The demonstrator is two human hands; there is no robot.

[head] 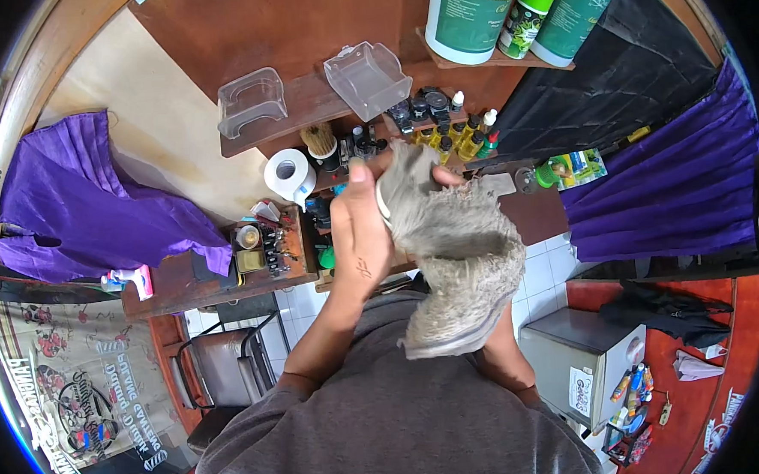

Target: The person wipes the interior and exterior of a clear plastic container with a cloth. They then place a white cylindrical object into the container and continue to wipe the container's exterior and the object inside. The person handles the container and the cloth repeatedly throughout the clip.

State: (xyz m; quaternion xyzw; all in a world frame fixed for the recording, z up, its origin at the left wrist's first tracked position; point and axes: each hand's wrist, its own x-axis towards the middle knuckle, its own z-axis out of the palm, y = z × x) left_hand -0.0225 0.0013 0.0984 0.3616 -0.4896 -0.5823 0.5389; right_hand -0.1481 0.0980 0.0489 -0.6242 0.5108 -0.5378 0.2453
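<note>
A worn grey cloth with frayed edges is held up before my chest, bunched at the top and hanging down at the right. My left hand grips its left edge, thumb up, beside a pale curved rim. Behind the cloth is my right hand; only part of its fingers shows above the cloth's frayed edge, and the forearm comes out below it. Past the hands, a roll of white paper and a brush with light bristles stand at the wooden shelves.
Small bottles of yellow liquid line a shelf behind the cloth. Clear plastic holders sit above. Clipper parts lie on the left counter. A padded chair stands lower left, a grey refrigerator lower right. Purple curtains hang at the sides.
</note>
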